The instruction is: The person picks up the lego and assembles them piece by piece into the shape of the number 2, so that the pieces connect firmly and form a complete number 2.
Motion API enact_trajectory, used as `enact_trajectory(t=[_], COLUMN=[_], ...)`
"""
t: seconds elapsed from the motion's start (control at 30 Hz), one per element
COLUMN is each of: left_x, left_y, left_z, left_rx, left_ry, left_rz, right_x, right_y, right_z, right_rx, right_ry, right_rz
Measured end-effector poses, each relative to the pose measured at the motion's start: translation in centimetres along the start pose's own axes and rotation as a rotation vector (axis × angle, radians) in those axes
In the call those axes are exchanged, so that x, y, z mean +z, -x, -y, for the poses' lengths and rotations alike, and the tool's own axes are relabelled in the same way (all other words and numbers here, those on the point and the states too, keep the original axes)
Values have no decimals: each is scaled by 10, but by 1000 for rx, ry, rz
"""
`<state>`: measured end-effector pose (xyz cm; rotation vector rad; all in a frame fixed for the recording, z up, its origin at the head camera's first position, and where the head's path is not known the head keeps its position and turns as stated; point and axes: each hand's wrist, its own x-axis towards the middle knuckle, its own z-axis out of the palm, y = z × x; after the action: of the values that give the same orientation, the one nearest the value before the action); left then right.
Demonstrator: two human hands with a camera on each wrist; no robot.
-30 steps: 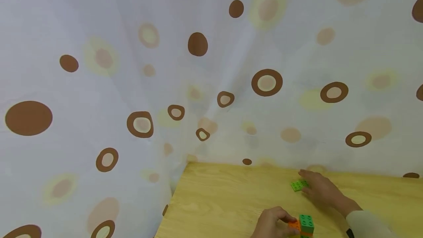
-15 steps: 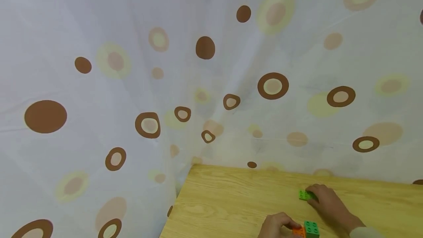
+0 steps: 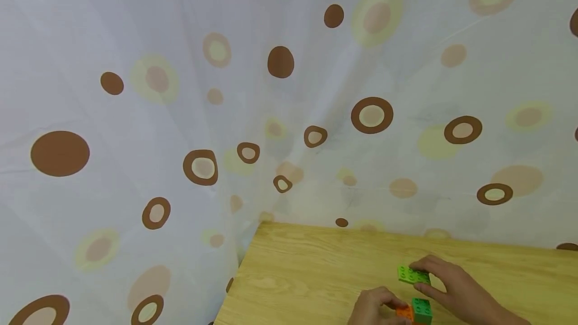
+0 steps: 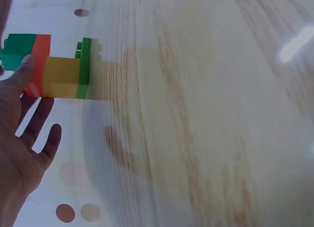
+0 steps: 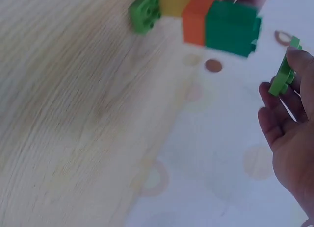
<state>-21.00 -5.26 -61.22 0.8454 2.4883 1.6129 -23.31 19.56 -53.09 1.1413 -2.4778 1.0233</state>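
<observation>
My left hand (image 3: 370, 307) grips a small stack of toy building bricks at its orange plate (image 3: 405, 312). A dark green brick (image 3: 422, 309) sits on top of the orange. Lower in the stack, the left wrist view shows a yellow brick (image 4: 61, 79) above a thin green base plate (image 4: 85, 72). Behind the stack, my right hand (image 3: 456, 287) pinches a flat light green studded plate brick (image 3: 408, 274) between thumb and fingers. In the right wrist view that plate brick (image 5: 282, 75) is lifted, apart from the stack.
Both hands work over a light wooden tabletop (image 3: 307, 275). A white sheet with brown and beige dots (image 3: 316, 89) hangs behind it and along its left side.
My right hand has picked the light green plate brick up off the table and drawn it nearer the stack. The left hand keeps its grip on the stack.
</observation>
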Motion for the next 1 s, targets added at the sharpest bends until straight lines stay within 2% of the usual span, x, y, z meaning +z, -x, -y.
enact_trajectory(t=[0.1,0.17,0.33,0.43,0.53,0.67,0.77,1.0], left_x=[0,-1,0,1,2,4,4,2], left_y=[0,1,0,0,1,2,2,1], left_z=[0,0,2,1,-1,-4,-3,-1], left_rx=[-15,-7,44,50,19,-42,-51,58], left_ry=[-3,-24,-88,-90,-62,-16,-4,-104], left_rz=[-10,-22,-39,-40,-39,-33,-28,-32], right_x=[2,6,22,29,34,37,37,34], right_y=[7,12,24,27,28,31,33,33], right_z=[10,12,14,16,19,20,20,23], right_rx=[-121,-198,-308,-308,-266,-213,-201,-167], right_ry=[-22,3,124,190,220,213,195,189], right_rz=[47,50,-69,-157,-211,-224,-215,-188])
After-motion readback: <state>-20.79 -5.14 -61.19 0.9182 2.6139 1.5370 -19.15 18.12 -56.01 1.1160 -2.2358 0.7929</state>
